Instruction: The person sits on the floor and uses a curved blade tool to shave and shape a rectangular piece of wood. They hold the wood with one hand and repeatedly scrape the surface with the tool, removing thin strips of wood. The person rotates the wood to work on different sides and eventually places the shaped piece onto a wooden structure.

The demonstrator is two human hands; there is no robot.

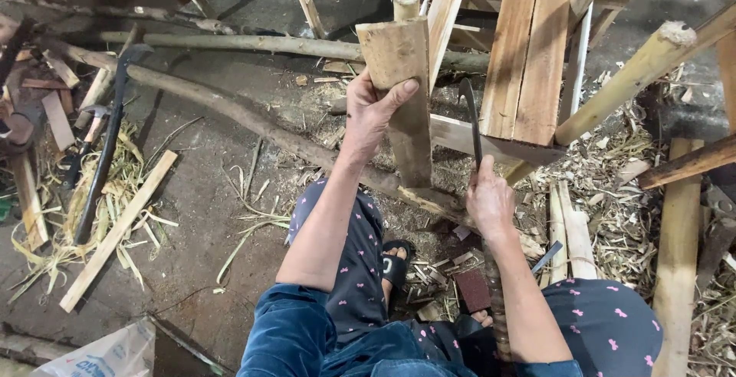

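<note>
The left hand (373,108) is wrapped round the top of a split bamboo slab (405,101), standing upright with its foot on a branch (253,120), centre of the scene. The right hand (489,202), just right of it, is closed on a curved knife (471,120). The slab looks stiff, light and splintery; the top seems the safest hold, clear of the blade.

Rough bamboo slat (402,93), dark metal blade (471,120)

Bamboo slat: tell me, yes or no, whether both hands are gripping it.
No. Only the left hand grips the bamboo slat; the right hand holds a curved dark blade beside it.
</note>
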